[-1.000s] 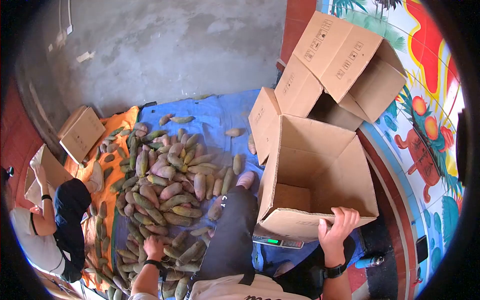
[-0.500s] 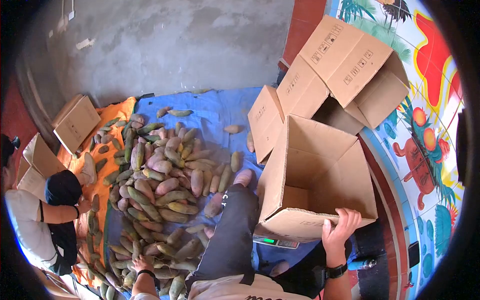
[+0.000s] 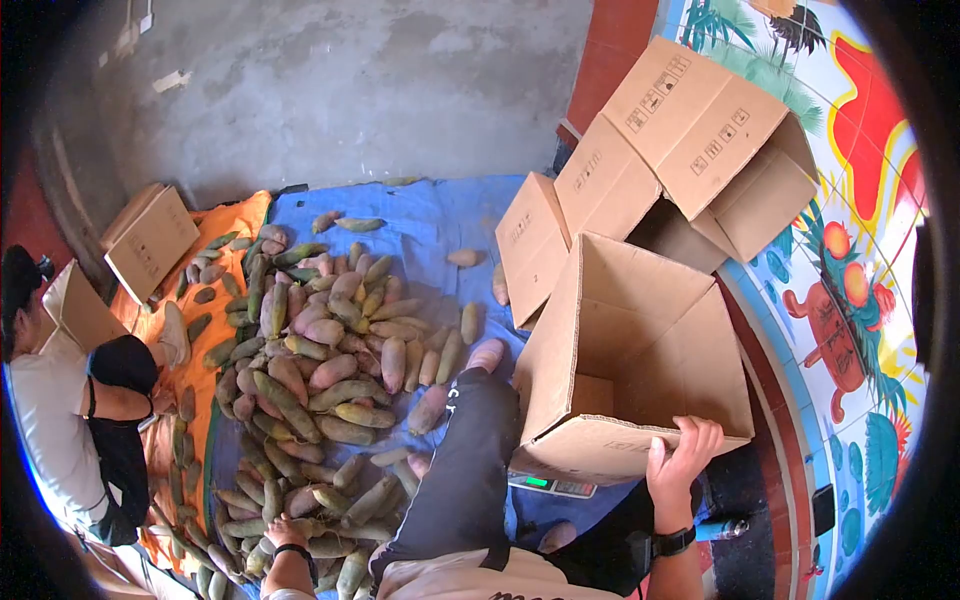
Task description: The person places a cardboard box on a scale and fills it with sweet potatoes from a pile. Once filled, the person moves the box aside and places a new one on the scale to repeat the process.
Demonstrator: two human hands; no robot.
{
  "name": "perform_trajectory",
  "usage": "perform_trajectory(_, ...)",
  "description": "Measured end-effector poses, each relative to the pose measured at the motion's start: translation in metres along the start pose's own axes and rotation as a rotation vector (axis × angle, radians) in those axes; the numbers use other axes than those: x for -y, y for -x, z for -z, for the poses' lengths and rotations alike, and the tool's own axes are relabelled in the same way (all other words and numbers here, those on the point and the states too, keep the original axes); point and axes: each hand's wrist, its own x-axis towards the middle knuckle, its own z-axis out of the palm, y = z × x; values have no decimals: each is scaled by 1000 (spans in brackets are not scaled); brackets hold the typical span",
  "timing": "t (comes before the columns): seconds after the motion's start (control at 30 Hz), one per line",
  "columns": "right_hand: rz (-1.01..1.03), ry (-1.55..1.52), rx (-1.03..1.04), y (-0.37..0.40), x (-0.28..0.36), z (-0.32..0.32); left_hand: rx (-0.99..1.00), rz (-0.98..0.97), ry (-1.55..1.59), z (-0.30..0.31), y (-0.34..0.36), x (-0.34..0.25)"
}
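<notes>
My right hand (image 3: 684,462) grips the near edge of an open, empty cardboard box (image 3: 640,445), its fingers over the rim. Under the box shows a scale (image 3: 552,485) with a green display. Down at the lower left, my left hand (image 3: 287,533) lies on the large pile of green and pinkish radish-like roots (image 3: 335,370); its fingers are partly hidden among them, and whether it holds one cannot be made out. The pile rests on a blue sheet (image 3: 425,215).
More open boxes (image 3: 690,130) stand at the upper right. On the left another person (image 3: 60,430) crouches on an orange sheet (image 3: 210,400) beside more roots and boxes (image 3: 152,245). A bottle (image 3: 722,529) lies at the lower right. A grey wall stands behind.
My left hand has shifted very slightly over the pile. The other person's head and upper body have come further into view. My right hand stays on the box edge.
</notes>
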Motion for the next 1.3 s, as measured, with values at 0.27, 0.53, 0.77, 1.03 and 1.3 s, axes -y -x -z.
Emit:
perform_trajectory(0.27,-21,-10,3,4,-2,0,218,-65,-12,15,9,-18)
perform_trajectory(0.53,-29,-42,-4,7,-3,0,113,-109,287,14,31,-35)
perform_trajectory(0.77,10,-28,-18,3,-2,1,-357,-266,892,105,61,-75)
perform_trajectory(1.03,-21,-48,-12,8,-4,0,-582,-895,1474,263,133,-168)
perform_trajectory(1.3,-19,-56,-16,11,-6,0,-402,-1427,1791,353,254,-246)
